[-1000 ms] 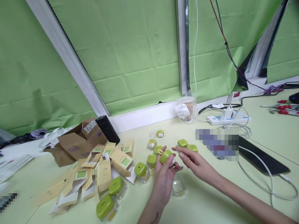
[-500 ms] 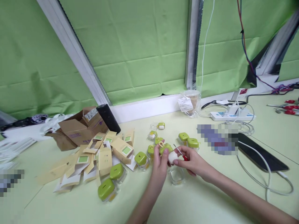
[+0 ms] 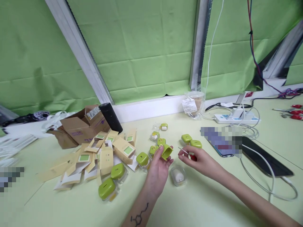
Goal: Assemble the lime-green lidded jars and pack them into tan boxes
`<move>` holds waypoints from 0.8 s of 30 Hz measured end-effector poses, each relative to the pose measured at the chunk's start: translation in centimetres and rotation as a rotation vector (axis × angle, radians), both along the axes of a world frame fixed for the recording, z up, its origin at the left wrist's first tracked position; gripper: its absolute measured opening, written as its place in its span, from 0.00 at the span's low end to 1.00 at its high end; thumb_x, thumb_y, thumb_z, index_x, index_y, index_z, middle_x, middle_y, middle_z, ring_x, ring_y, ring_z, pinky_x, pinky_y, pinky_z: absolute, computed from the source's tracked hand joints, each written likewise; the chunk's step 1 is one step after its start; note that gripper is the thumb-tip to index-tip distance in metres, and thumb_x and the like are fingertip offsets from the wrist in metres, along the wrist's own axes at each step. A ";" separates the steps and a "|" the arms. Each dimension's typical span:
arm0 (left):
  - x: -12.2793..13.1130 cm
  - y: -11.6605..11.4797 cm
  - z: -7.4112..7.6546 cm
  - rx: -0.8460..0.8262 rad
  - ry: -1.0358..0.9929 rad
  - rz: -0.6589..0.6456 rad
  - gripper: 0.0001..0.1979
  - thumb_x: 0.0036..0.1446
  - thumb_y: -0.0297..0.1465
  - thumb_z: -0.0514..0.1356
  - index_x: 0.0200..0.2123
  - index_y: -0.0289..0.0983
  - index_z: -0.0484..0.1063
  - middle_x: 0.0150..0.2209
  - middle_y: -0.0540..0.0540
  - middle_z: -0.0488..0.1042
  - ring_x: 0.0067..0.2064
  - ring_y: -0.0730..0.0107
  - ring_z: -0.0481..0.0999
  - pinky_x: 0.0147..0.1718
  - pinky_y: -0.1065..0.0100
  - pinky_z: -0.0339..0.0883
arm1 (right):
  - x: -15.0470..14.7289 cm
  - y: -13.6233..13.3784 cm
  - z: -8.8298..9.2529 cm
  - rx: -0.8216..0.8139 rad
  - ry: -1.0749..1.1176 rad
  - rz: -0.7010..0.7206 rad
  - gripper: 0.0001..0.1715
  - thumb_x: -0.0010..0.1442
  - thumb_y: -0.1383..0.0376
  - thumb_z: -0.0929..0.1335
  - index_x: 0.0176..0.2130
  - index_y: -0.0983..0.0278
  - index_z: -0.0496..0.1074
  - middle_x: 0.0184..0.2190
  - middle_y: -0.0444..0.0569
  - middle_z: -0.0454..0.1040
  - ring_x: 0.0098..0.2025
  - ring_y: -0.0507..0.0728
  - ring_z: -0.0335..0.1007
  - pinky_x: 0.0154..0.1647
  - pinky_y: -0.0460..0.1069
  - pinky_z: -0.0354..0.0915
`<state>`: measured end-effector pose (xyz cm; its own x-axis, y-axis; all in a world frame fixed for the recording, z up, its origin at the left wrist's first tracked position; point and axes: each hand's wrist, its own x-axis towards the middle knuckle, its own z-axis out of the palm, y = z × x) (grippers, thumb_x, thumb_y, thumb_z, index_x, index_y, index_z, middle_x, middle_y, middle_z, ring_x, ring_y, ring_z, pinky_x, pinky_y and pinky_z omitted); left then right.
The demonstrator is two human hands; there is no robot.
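Held in my left hand (image 3: 158,171) is a green hollow lid (image 3: 167,152), its open side turned to the right. My right hand (image 3: 199,160) grips a small tool with a thin metal shaft and red handle (image 3: 193,157), likely a screwdriver; its tip points up and left near the lid. Below and between both hands stands a clear square container (image 3: 172,180) on the table, with a white rounded piece (image 3: 179,175) inside. Behind my left hand are several green-lidded clear containers, among them one (image 3: 153,149) close to my fingers.
Opened cardboard packets (image 3: 106,162) lie piled at left, before a brown box (image 3: 80,127) and a black cylinder (image 3: 110,118). More green-lidded containers (image 3: 107,189) stand nearer. At right are phones (image 3: 265,156), cables and a power strip (image 3: 222,118); a bagged cup (image 3: 195,104) stands behind.
The white piece has left my right hand and lies in the clear container. My left hand has turned the green lid, showing its hollow inside. My right hand has moved slightly right with the tool.
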<state>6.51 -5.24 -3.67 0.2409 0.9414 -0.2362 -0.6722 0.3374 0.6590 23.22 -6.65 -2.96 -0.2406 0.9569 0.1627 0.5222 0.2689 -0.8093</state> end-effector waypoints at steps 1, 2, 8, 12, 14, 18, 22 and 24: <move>0.1 -0.2 0.1 0.024 -0.004 -0.003 0.11 0.53 0.34 0.62 0.39 0.36 0.69 0.42 0.44 0.74 0.39 0.72 0.73 0.40 0.69 0.65 | -0.3 0.0 -0.1 0.015 0.053 -0.027 0.13 0.59 0.57 0.64 0.33 0.62 0.73 0.25 0.44 0.70 0.26 0.53 0.62 0.26 0.47 0.57; 0.3 -0.4 0.1 0.061 -0.002 -0.010 0.10 0.53 0.34 0.62 0.39 0.36 0.70 0.42 0.44 0.74 0.41 0.70 0.73 0.40 0.69 0.64 | -0.6 0.0 -0.2 0.032 0.102 -0.042 0.13 0.58 0.57 0.64 0.32 0.62 0.73 0.25 0.45 0.70 0.26 0.53 0.62 0.25 0.47 0.57; 1.4 -1.9 0.0 0.307 0.264 0.039 0.16 0.48 0.31 0.66 0.41 0.39 0.68 0.40 0.47 0.75 0.44 0.65 0.74 0.46 0.64 0.64 | -1.9 -0.1 -1.3 0.057 0.325 -0.181 0.16 0.53 0.58 0.68 0.20 0.64 0.66 0.20 0.41 0.61 0.23 0.50 0.53 0.23 0.46 0.51; 1.5 -1.9 -0.3 0.388 0.380 0.054 0.21 0.45 0.29 0.68 0.44 0.39 0.69 0.42 0.44 0.75 0.44 0.64 0.75 0.44 0.66 0.67 | -1.7 0.0 -1.2 0.024 0.373 -0.161 0.17 0.49 0.60 0.68 0.16 0.64 0.62 0.17 0.39 0.55 0.23 0.50 0.49 0.24 0.46 0.49; 1.4 -1.8 -0.4 0.408 0.375 0.032 0.23 0.43 0.28 0.68 0.45 0.39 0.69 0.41 0.45 0.75 0.43 0.64 0.75 0.44 0.66 0.68 | -1.5 -0.1 -1.1 0.008 0.383 -0.156 0.16 0.48 0.62 0.67 0.16 0.64 0.60 0.17 0.38 0.52 0.22 0.49 0.47 0.23 0.46 0.47; 1.1 -1.6 -0.3 0.422 0.368 -0.042 0.21 0.43 0.28 0.68 0.43 0.38 0.71 0.42 0.43 0.76 0.44 0.63 0.75 0.44 0.65 0.68 | -1.5 -0.3 -1.0 -0.020 0.425 -0.165 0.17 0.46 0.63 0.67 0.16 0.62 0.53 0.15 0.36 0.47 0.21 0.47 0.42 0.20 0.44 0.44; 1.2 -1.8 0.0 0.413 0.350 -0.071 0.19 0.43 0.28 0.69 0.41 0.37 0.72 0.41 0.43 0.77 0.44 0.63 0.75 0.45 0.64 0.68 | -1.4 -0.2 -0.8 -0.022 0.459 -0.141 0.17 0.45 0.65 0.66 0.17 0.61 0.52 0.16 0.36 0.47 0.21 0.47 0.42 0.20 0.44 0.44; 1.3 -2.0 0.2 0.396 0.338 -0.056 0.19 0.42 0.29 0.69 0.40 0.37 0.72 0.40 0.43 0.77 0.44 0.62 0.75 0.44 0.64 0.68 | -1.3 -0.1 -0.7 -0.022 0.472 -0.121 0.18 0.44 0.65 0.67 0.17 0.61 0.51 0.16 0.35 0.48 0.21 0.47 0.42 0.20 0.44 0.45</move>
